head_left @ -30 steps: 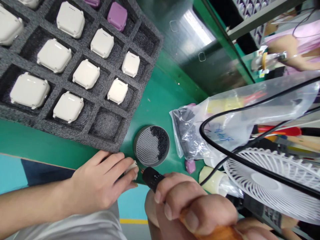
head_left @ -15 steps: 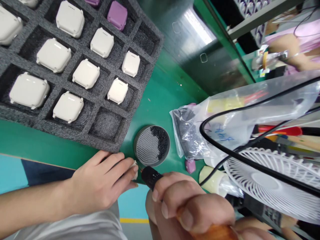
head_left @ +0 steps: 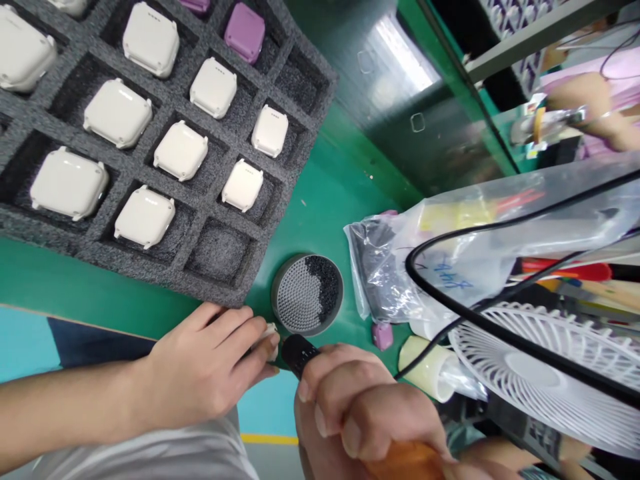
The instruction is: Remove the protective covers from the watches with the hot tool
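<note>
My left hand (head_left: 215, 360) is closed around a small white watch case (head_left: 271, 341) at the table's front edge; the fingers cover most of it. In my right hand (head_left: 370, 407) is an electric screwdriver (head_left: 299, 353) with a black nose and an orange body. Its nose points at the watch case, right beside it; whether the bit touches a screw is hidden. Just beyond the two hands stands a round grey dish (head_left: 300, 303) with a dimpled surface, holding many tiny black screws (head_left: 327, 287) along its right side.
A grey foam tray (head_left: 220, 287) with white watch cases (head_left: 145, 217) and a purple one (head_left: 245, 32) lies at upper left. To the right are a plastic bag (head_left: 380, 267), a small purple case (head_left: 383, 336), a tape roll (head_left: 425, 367), a black cable (head_left: 480, 317) and a white fan (head_left: 540, 367).
The screwdriver's nose has come closer to the white watch case, and its bit no longer shows. My left hand keeps its hold. The whole view has shifted slightly.
</note>
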Demonstrator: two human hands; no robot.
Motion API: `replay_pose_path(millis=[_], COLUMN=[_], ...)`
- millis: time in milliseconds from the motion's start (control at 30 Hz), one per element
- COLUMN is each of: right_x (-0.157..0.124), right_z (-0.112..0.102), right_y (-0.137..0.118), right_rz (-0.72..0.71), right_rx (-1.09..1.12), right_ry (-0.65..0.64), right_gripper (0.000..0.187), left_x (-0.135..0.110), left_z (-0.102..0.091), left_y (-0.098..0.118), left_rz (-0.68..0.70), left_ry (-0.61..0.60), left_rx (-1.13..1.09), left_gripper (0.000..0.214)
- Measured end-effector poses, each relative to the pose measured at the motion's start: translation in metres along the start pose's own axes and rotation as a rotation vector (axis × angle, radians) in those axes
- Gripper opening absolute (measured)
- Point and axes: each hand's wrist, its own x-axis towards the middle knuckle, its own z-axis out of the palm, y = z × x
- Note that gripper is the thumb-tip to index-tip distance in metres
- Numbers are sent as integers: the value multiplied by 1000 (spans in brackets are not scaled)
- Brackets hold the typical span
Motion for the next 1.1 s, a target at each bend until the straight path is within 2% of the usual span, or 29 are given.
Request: replay_pose_path(millis=[100,133,167,233,333,367,467,533,667,900,1000,1100], right_x=[2,2,2,1,1,2,6,8,10,12,11,5], right_z=[-7,-6,-3,7,21,23,23,21,19,25,25,24], right_y=[6,8,11,14,9,6,-4,-6,0,-9,-5,2], right_rz=[30,26,-11,-142,-331,-341,-232,-195,-219,-84,-135,-267], right_rx=[84,99,117,154,183,179,156,159,183,130,114,130], right_ry=[-181,-203,-181,-40,283,356,466,450,404,478,488,493], right_gripper=[39,39,38,34,39,44,46,42,42,35,28,23], left_x=[1,2,2,1,-3,-4,-8,-8,-4,0,-4,-6], left_z=[-1,-1,-2,-3,-5,-6,-8,-8,-7,-2,-2,-3], left_y=[0,0,0,0,-3,-4,-6,-5,-2,1,-1,-2], left_rz=[-6,-7,-6,7,55,79,117,101,29,2,25,55], left_ry=[-2,-6,-10,-27,-86,-105,-135,-128,-90,-41,-19,-15], left_rx=[-2,-5,-7,-6,8,12,16,10,9,56,32,10], left_gripper=[29,28,28,28,36,40,45,43,36,33,31,32])
